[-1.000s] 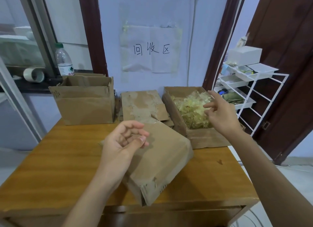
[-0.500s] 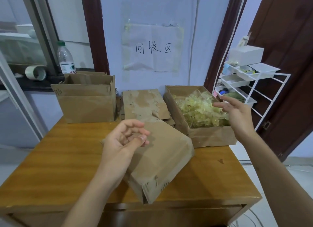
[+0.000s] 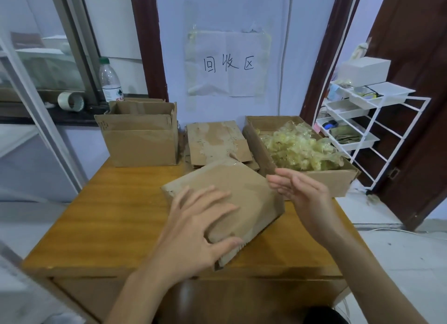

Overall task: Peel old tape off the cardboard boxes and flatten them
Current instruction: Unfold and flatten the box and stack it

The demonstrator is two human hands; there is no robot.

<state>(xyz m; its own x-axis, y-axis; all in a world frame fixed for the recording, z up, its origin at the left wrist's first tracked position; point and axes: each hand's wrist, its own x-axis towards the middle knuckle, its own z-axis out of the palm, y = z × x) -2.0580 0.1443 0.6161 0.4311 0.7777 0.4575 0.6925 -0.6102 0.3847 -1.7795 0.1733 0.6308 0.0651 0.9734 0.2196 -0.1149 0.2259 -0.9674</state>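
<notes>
A brown flattened cardboard box (image 3: pixel 232 200) lies at the centre of the orange-brown wooden table (image 3: pixel 101 214); the left hand (image 3: pixel 193 229) rests spread on its near end, fingers straight and apart, thumb along the near edge; the right hand (image 3: pixel 302 195) hovers just beside the box at 3 o'clock, fingers loose, holding nothing; at 12 o'clock sits a stack of flattened cardboard (image 3: pixel 215 142); at 1 o'clock an open cardboard box of crumpled yellowish tape (image 3: pixel 300 147); at 11 o'clock an upright open cardboard box (image 3: pixel 140 139).

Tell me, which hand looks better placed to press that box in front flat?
Probably the left hand: its spread fingers already lie on the box. The right hand hangs open beside it, touching nothing.
</notes>
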